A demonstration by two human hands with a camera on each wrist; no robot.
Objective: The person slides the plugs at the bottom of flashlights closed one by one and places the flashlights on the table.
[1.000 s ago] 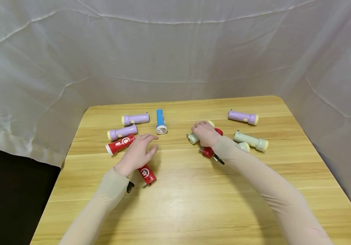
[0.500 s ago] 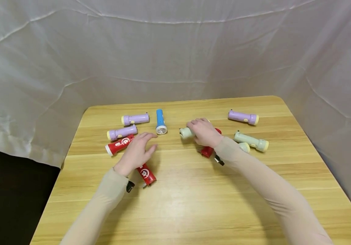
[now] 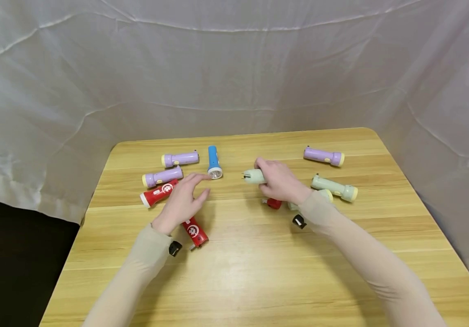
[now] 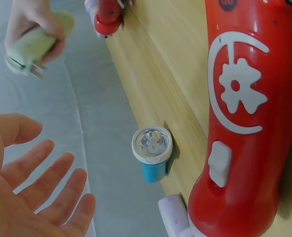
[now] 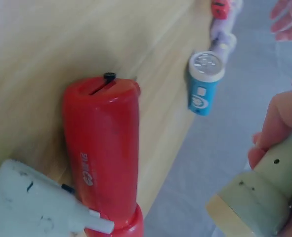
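My right hand [image 3: 284, 182] grips a pale green flashlight [image 3: 253, 176], raised above the table. Metal plug prongs stick out of its tail in the left wrist view; its cream head shows in the right wrist view. Below that hand lie a red flashlight [image 3: 274, 203], partly hidden, and another pale green flashlight [image 5: 32, 207]. My left hand [image 3: 182, 205] hovers with spread, relaxed fingers and holds nothing. Under it is a red flashlight [image 3: 195, 232], its front part covered by the hand. A second red flashlight [image 3: 157, 194] lies just beyond, left of the fingers.
A blue flashlight [image 3: 214, 162] lies toward the back between the hands. Two purple flashlights [image 3: 180, 158] are at the back left. On the right lie a purple flashlight [image 3: 324, 156] and a green flashlight [image 3: 334, 187]. Grey cloth [image 3: 234, 68] hangs behind the wooden table [image 3: 234, 281].
My right hand has picked the green flashlight up off the pile, moving it slightly left and turning it so its tail points left. The left hand stays nearly still.
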